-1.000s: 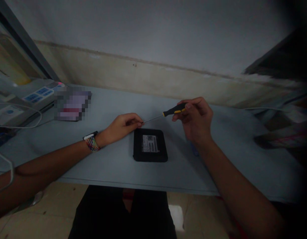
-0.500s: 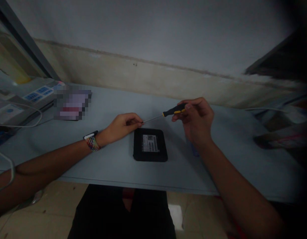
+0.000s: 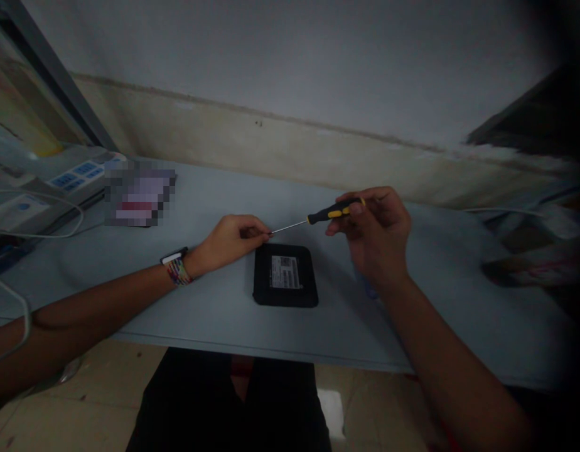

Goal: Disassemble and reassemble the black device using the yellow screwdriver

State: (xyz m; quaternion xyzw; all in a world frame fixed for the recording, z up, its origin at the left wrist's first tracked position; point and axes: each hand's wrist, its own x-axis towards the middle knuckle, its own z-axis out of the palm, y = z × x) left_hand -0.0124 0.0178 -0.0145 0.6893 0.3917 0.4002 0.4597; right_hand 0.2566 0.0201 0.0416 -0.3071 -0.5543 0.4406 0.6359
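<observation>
My right hand grips the black and yellow handle of a screwdriver, its thin metal shaft slanting down to the left. At the shaft's tip, the thumb and forefinger of my left hand are pinched together; whatever sits between them is too small to make out. Just below these fingertips a flat black box with rounded corners lies on the table, a white printed label facing up. The screwdriver is held above the table, beyond the box's far edge. Partly hidden behind my right wrist is a bluish object.
A pixelated phone-like item lies at the left, beside a white power strip with blue sockets. White cables loop near my left arm. Blurred packages lie at the right. A wall stands behind the table.
My right hand has turned slightly and shifted a little right, so more yellow shows on the screwdriver handle. My left hand keeps its pinch at the tip. The view has shifted slightly.
</observation>
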